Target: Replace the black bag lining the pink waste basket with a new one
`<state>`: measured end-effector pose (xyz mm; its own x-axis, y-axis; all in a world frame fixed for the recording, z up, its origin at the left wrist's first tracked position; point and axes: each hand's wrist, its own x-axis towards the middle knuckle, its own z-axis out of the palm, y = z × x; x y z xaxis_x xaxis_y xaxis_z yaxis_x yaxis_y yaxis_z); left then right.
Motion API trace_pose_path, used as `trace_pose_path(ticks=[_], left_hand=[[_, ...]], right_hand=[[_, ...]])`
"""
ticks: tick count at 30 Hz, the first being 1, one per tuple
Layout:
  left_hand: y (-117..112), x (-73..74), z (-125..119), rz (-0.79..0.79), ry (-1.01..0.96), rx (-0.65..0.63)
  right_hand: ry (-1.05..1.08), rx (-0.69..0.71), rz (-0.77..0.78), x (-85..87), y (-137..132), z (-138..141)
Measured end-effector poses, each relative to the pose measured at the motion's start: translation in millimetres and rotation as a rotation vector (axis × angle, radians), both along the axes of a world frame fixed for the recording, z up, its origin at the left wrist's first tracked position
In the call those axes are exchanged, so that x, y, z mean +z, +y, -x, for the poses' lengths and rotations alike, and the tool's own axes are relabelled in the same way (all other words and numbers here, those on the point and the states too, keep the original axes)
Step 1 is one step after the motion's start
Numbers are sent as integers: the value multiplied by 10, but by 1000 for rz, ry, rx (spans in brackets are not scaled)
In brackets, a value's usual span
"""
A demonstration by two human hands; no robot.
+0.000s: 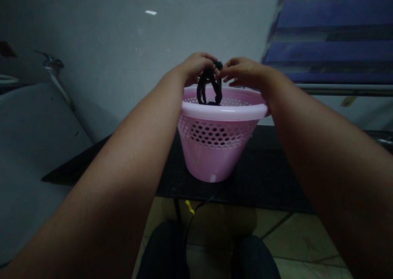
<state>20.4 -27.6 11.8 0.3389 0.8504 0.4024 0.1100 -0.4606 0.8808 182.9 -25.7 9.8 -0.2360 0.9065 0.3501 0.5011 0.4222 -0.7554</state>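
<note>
A pink plastic basket [211, 160] with a band of holes below its rim stands upright on a dark bench top. Above its opening, my left hand [199, 66] is closed on a dark, strap-like looped cloth [201, 90]. My right hand [242, 70] is on the other side, thumb and fingertips pinching the knotted upper end of the cloth, the other fingers slightly apart. The cloth's loops hang down into the basket, and its lower part is hidden behind the rim. What kind of item it is cannot be made out.
The black bench [264, 168] runs along a pale tiled wall [135, 41]. A tap [53, 62] is on the wall at left, above a grey-white panel [33, 148]. Blue slats [331, 17] fill the upper right. A black cord with a yellow tie [189, 207] hangs at the front.
</note>
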Motion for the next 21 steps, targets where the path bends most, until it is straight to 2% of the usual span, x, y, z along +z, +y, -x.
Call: trace_pose_path(ticks=[11, 21], left_hand=[[-5, -12, 2, -9, 44, -11], [68, 3, 0, -44, 126, 63]], right_hand=[[-16, -10, -26, -8, 94, -36], [-50, -9, -22, -14, 66, -28]])
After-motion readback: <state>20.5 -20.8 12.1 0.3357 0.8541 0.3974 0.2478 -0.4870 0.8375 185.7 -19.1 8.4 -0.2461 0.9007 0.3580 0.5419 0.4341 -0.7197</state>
